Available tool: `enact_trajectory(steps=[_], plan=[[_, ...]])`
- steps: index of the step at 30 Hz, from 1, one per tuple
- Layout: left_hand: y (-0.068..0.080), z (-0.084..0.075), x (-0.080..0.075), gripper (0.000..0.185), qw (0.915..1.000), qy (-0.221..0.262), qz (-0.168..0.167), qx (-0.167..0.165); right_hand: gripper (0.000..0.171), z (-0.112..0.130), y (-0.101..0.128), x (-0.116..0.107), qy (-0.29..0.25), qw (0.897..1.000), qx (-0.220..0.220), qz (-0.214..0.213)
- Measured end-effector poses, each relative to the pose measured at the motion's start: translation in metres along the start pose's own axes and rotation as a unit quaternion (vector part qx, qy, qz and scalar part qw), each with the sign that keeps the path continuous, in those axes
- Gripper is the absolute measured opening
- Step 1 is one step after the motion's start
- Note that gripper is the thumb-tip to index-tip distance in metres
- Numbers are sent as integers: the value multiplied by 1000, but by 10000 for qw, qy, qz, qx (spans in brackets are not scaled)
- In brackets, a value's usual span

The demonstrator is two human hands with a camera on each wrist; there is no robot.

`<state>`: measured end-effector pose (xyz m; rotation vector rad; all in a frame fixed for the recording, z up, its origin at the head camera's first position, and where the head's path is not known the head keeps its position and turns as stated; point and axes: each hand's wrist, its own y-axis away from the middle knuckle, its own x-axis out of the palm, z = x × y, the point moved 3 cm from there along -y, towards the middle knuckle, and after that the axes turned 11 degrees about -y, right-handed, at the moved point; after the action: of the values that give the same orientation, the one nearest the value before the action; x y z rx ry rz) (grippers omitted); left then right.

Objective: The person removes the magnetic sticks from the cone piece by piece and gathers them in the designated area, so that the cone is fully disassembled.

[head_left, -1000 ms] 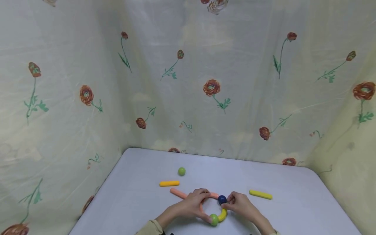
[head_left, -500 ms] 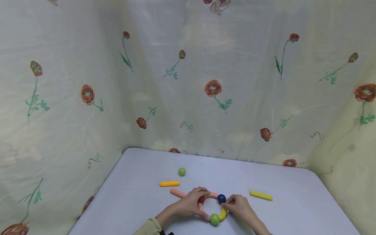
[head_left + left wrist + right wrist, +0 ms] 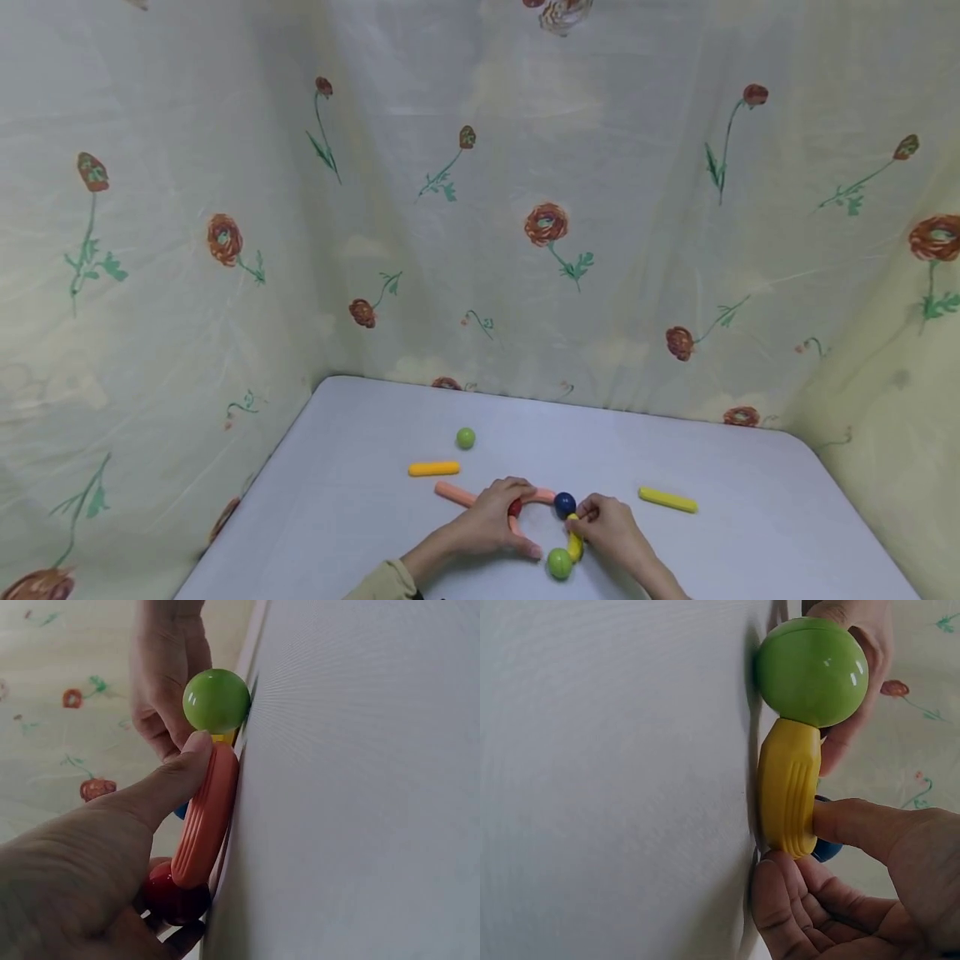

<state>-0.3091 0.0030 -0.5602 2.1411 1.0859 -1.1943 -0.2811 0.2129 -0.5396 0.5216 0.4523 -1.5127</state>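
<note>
A ring of magnetic-looking toy balls and rods lies between both hands. My left hand (image 3: pixel 487 521) holds a curved coral rod (image 3: pixel 206 817), thumb along its tip and fingers by the red ball (image 3: pixel 176 895) at its other end. My right hand (image 3: pixel 615 533) pinches a curved yellow rod (image 3: pixel 789 787) between thumb and fingers. A green ball (image 3: pixel 812 673) sits on the yellow rod's near end; the dark blue ball (image 3: pixel 565 504) is by its far end. Another coral rod (image 3: pixel 540 496) runs from the red ball's side to the blue ball. A gap separates the left thumb from the green ball.
A straight coral rod (image 3: pixel 453 493) extends left from under the left hand. Farther out on the white table (image 3: pixel 360 417) lie an orange rod (image 3: pixel 433 469), a second green ball (image 3: pixel 466 437) and a straight yellow rod (image 3: pixel 667 500). Floral curtains (image 3: pixel 480 250) surround the table.
The near end of the yellow rod has swung right with the green ball, away from my left thumb, which touched that ball earlier. The red ball now shows beside my left fingers.
</note>
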Motion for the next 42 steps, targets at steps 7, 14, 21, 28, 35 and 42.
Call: enact_trajectory(steps=[7, 14, 21, 28, 35, 42], plan=[[2, 0, 0, 86, 9997, 198, 107, -26, 19, 2, 0, 0, 58, 10000, 18, -19], [1, -8, 4, 82, 9987, 409, 151, -248, 19, 1, 2, 0, 123, 9992, 224, -297], [0, -25, 14, 96, 9979, -416, -169, -471, 19, 2, 2, 3, 164, 9987, 228, -429], [3, -31, 20, 98, 9954, -624, -297, -668, 20, 1, 3, 5, 131, 9989, 216, -386], [1, -29, 21, 98, 9950, -543, -269, -794, 19, 1, 3, 4, 162, 9990, 135, -407], [2, -27, 20, 97, 9961, -414, -303, -716, 20, -2, 2, 2, 58, 9990, 177, -413]])
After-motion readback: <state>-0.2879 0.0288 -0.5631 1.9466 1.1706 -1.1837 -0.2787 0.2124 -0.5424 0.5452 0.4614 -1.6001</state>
